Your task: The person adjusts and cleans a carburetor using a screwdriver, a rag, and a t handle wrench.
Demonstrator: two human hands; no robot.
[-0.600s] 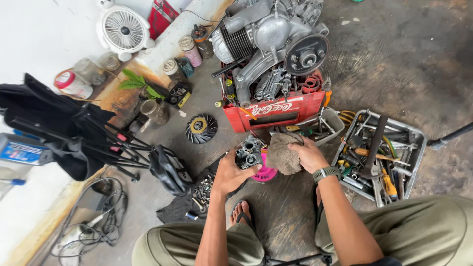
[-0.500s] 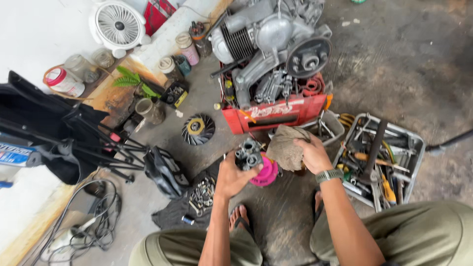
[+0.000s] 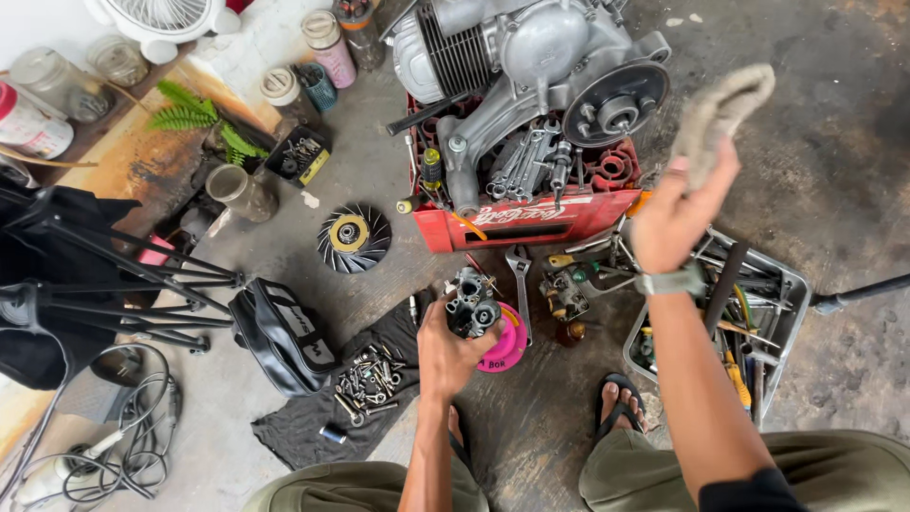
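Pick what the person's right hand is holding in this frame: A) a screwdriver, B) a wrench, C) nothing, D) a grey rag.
D: the right hand is raised above the tool tray with a grey rag pinched in its fingers, while the left hand holds a small metal engine part.

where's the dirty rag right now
In the head view the rag is up in the right hand, raised at the upper right, in front of the engine on the red crate and above the tool tray.
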